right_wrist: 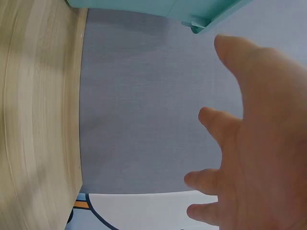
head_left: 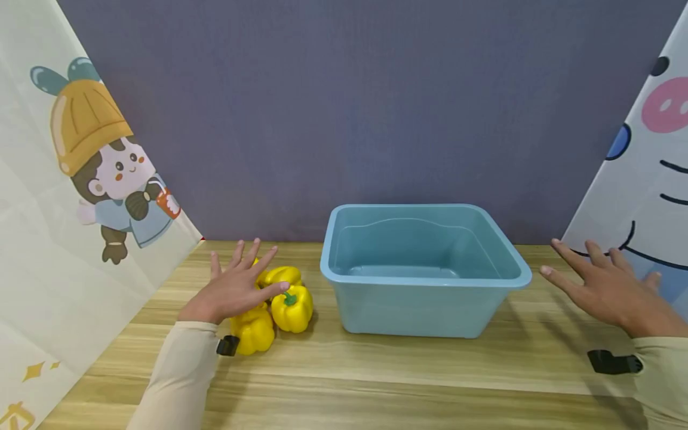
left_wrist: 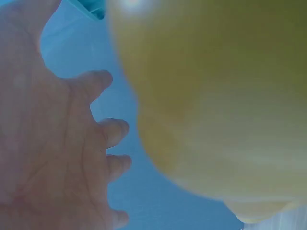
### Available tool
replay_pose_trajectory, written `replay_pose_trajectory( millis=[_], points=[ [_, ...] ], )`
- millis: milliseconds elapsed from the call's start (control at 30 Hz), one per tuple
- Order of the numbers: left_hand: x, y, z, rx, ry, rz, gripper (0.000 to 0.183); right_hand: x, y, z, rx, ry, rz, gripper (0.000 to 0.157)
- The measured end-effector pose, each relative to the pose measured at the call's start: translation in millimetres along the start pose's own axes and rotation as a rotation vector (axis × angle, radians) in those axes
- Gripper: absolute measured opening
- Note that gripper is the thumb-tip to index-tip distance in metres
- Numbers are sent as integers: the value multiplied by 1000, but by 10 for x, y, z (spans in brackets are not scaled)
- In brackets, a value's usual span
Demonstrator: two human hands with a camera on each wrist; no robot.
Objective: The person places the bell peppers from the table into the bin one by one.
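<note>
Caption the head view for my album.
Blue bin and yellow peppers on a wooden table, left grip spread near the peppers, right grip spread beside the bin.

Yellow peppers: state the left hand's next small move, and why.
Probably lower the left hand and curl its fingers round a yellow pepper: the fingers are spread, holding nothing, and the left wrist view shows a pepper beside that hand.

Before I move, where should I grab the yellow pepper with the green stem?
Hold this pepper by its plump sides, probably from above and the right: other peppers crowd its left and back, but the side facing the blue bin is free.
</note>
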State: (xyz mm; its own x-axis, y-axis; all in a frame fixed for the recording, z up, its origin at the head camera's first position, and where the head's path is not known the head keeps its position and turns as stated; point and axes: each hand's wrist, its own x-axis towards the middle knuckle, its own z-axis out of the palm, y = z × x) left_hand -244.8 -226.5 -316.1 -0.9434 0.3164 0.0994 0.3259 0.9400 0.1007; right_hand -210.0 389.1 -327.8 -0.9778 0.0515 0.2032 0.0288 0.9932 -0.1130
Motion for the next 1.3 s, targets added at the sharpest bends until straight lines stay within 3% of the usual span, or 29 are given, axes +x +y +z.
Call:
replay_pose_trajectory(
  millis=[300, 667, 933, 1300],
  points=[
    [11, 23, 7, 15, -3, 0, 84, 4, -67, 15, -1, -34, -21, 78],
    [123, 108, 28, 15, 29, 12, 81, 274, -3, 44, 2, -59, -92, 74],
    [170, 152, 36, -30, 60, 58, 75, 362, -9, 1, 159, -135, -184, 64],
    [173, 191, 28, -69, 54, 97, 67, 349, -111, -44, 322, -47, -252, 56]
  ],
)
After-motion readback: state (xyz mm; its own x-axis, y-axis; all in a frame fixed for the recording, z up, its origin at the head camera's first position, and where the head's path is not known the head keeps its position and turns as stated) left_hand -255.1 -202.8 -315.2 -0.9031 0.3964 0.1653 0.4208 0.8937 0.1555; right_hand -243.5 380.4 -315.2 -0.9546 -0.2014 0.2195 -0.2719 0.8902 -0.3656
